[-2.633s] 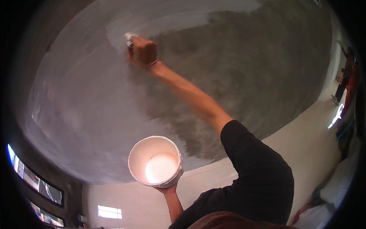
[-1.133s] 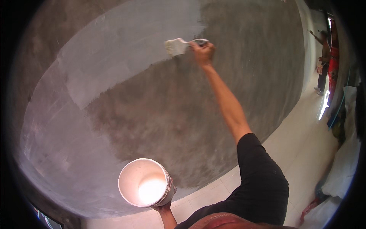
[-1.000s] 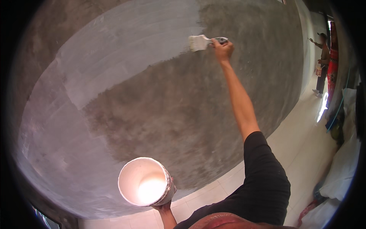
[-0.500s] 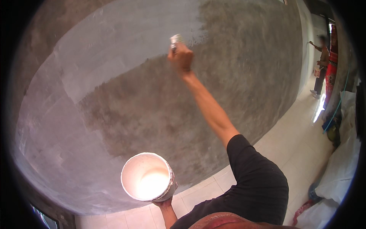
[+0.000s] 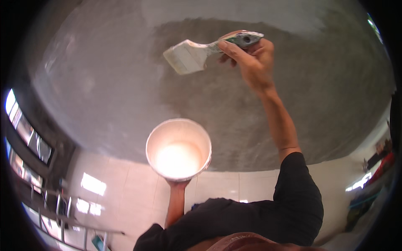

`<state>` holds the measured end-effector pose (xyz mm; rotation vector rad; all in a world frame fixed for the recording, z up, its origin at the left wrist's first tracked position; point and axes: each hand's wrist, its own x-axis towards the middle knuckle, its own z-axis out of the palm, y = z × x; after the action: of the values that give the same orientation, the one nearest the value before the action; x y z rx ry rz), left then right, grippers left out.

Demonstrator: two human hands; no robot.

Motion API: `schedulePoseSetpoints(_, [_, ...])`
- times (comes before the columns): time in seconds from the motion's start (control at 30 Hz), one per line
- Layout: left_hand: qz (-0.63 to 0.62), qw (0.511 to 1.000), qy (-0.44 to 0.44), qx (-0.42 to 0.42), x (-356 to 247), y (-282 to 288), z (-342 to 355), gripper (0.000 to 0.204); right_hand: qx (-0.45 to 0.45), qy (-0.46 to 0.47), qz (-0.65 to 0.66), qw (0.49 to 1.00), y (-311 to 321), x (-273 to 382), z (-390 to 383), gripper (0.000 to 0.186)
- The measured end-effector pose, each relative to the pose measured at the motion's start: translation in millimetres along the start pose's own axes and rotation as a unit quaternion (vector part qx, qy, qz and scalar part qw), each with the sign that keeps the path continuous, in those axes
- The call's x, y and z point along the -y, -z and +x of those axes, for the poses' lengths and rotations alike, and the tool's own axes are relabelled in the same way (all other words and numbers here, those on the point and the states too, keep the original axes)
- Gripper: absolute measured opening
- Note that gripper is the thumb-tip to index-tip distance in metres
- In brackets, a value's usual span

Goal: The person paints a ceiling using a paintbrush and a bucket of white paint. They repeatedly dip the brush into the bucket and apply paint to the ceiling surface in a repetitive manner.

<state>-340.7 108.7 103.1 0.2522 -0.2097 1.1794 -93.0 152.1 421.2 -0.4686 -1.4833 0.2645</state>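
Currently, L to R: L hand sits under bucket (pale liquid inside); fingers hidden, so we can't tell their grip. Brush, apart from & above bucket, has come closer to us, apparently off wall; R hand pinches it. Hence, prob. no stroke going on. Around: windows & rail far L, floor below. Bucket blocks part of wall's foot.

Right hand holds wide brush by handle, bristles pointing left. Left hand holds white bucket from below, pale liquid inside. Grey wall ahead, patchy light/dark.
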Motion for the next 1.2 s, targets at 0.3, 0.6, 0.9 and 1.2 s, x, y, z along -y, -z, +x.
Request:
schedulePoseSetpoints(0.3, [0.097, 0.984, -0.132, -0.072, -46, 54, -16, 0.089, 0.337, -0.16, -0.019, 0.928, -65, -15, -55, 0.016])
schedulePoseSetpoints(0.6, [0.091, 0.959, -0.197, -0.184, -71, -2, -21, 0.082, 0.381, -0.188, 0.018, 0.905, -115, -28, -52, 0.024])
schedulePoseSetpoints(0.9, [0.221, 0.936, -0.242, -0.126, -91, 49, -30, 0.086, 0.534, -0.043, -0.155, 0.83, -148, -37, -77, 0.023])
schedulePoseSetpoints(1.2, [0.194, 0.939, -0.239, -0.152, -93, 52, -34, 0.085, 0.541, -0.017, -0.156, 0.827, -157, -48, -90, 0.022])
